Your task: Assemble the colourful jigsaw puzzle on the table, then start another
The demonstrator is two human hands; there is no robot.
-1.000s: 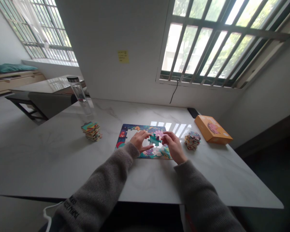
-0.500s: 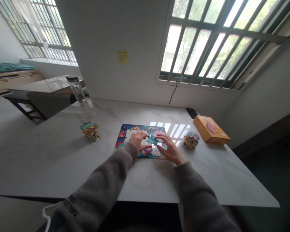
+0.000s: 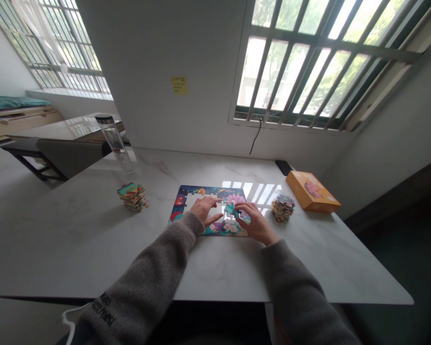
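A colourful jigsaw puzzle (image 3: 177,209) lies on the white marbled table, its border assembled around a pale inner area. My right hand (image 3: 255,221) grips a teal puzzle piece (image 3: 231,210) between thumb and fingers, over the puzzle's right part. Over the middle of the puzzle is my left hand (image 3: 205,211), thumb and fingers apart with nothing between them. It is just left of the teal piece and does not appear to touch it.
One stack of puzzle pieces (image 3: 132,197) stands left of the puzzle, another stack (image 3: 283,209) to its right. Beyond are an orange box (image 3: 312,192) and a black phone (image 3: 283,167). A clear bottle (image 3: 112,136) stands at the back left.
The teal piece has shifted slightly right and is now in my right hand's grip. My left hand is apart from it, still spread. The camera view has moved a little.
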